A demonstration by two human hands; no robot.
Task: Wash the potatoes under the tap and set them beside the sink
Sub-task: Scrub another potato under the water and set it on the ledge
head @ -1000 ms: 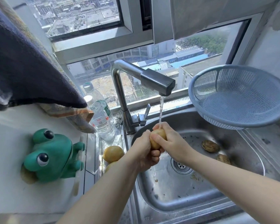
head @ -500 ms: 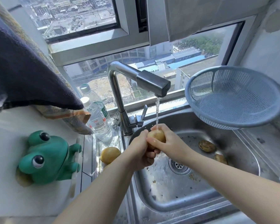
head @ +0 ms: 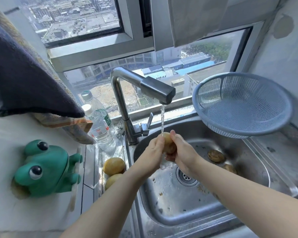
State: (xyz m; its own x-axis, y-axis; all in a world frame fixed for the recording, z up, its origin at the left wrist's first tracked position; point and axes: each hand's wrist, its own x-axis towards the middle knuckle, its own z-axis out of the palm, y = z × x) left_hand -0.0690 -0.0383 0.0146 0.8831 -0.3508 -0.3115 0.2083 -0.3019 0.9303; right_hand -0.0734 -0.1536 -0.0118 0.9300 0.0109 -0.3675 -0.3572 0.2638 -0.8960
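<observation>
Both my hands hold one yellow potato (head: 169, 143) under the running tap (head: 155, 90), above the steel sink (head: 179, 208). My left hand (head: 153, 153) wraps its left side and my right hand (head: 182, 152) wraps its right side. Water falls onto the top of the potato. Two clean yellow potatoes (head: 114, 165) (head: 112, 180) lie on the ledge left of the sink. Two dirty brown potatoes (head: 215, 155) (head: 230, 168) lie in the basin at the right.
A blue plastic colander (head: 243, 103) leans over the sink's right rim. Two water bottles (head: 100, 127) stand left of the tap base. A green frog toy (head: 46, 169) sits on the white counter at left. Dark cloth (head: 24, 79) hangs above it.
The potato has been turned between my hands under the water, from lying across to standing more upright. My hands stay in the same spot under the tap.
</observation>
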